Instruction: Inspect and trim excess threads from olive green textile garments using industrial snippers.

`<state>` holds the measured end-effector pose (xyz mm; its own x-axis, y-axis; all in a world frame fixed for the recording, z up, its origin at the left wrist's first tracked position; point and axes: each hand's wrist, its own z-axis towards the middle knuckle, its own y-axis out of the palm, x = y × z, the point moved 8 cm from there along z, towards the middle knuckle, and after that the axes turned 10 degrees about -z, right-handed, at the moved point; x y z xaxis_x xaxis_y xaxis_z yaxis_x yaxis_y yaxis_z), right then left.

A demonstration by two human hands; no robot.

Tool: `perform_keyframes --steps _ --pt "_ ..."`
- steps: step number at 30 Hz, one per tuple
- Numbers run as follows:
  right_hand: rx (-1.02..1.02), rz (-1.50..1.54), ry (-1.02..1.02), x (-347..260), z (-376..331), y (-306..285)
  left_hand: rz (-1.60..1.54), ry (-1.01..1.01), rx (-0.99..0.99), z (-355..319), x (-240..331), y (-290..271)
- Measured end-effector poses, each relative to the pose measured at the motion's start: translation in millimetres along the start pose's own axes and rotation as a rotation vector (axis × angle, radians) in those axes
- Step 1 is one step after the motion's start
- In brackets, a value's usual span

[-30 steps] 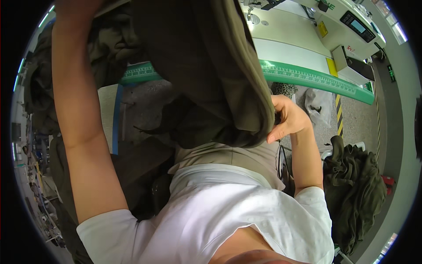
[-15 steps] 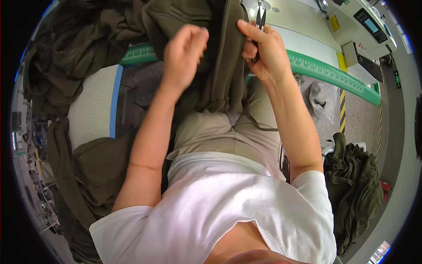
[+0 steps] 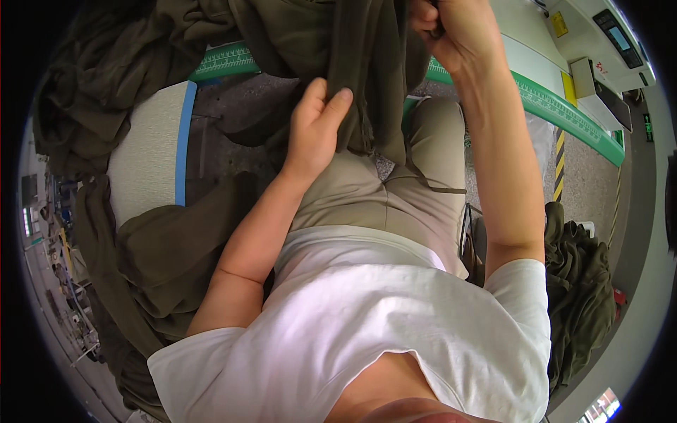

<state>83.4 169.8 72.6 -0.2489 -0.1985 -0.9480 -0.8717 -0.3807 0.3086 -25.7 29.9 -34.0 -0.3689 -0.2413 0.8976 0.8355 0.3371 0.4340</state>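
- One left hand [image 3: 316, 137] grips a dark olive, folded cloth garment [image 3: 352, 49].
- Right hand [image 3: 462, 32], farther forward: fingers curled, hold unclear.
- Green ruler-marked plastic-looking strip [image 3: 546, 103] beneath right wrist.

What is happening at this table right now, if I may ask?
A person is handling dark green cloth, which hangs down over the table's green edge. The left hand is at the cloth, its thumb against it. The right hand is beside the cloth, fingers curled; what it may hold is too hidden to tell. A sewing machine stands at the upper right, and a cloth heap lies at the lower right.
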Motion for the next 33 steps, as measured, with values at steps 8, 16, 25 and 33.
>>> perform_keyframes --steps 8,16,25,33 --pt "0.116 -0.312 -0.217 -7.7 -68.5 -36.7 -0.092 0.149 -0.148 21.4 86.6 68.8" --pt "0.019 -0.680 -0.334 7.4 -96.1 -37.2 0.169 0.175 -0.227 18.4 66.7 79.7" --pt "-0.092 -0.419 -0.101 30.2 -83.9 -40.8 0.100 0.204 -0.211 0.2 63.2 80.1" --pt "-0.166 -0.487 -0.121 26.9 -83.5 -45.2 0.481 0.292 -0.381 -10.8 65.5 91.3"
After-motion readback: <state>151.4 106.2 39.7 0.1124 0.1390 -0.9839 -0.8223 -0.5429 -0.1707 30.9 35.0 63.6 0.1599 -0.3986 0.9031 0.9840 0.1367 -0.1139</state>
